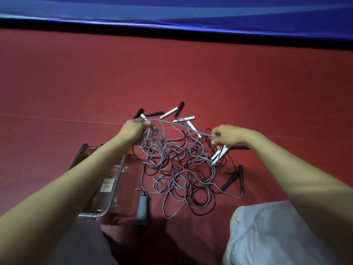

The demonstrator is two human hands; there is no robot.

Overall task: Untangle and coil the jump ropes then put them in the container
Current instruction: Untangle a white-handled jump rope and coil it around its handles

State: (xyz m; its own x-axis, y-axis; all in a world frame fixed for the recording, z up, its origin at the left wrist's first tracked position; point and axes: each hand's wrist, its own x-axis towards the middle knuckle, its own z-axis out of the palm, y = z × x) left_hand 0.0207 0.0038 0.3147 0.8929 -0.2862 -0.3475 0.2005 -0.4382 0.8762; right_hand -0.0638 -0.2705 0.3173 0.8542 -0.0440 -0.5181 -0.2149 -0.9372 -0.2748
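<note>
The tangled ropes (181,169) lie on the red floor (172,73), just right of the clear container (116,176). The left hand (136,130) grips a bunch of grey loops. The right hand (228,135) pinches one grey strand (191,129), which is stretched between both hands. One coiled rope (142,206) lies beside the container.
</note>
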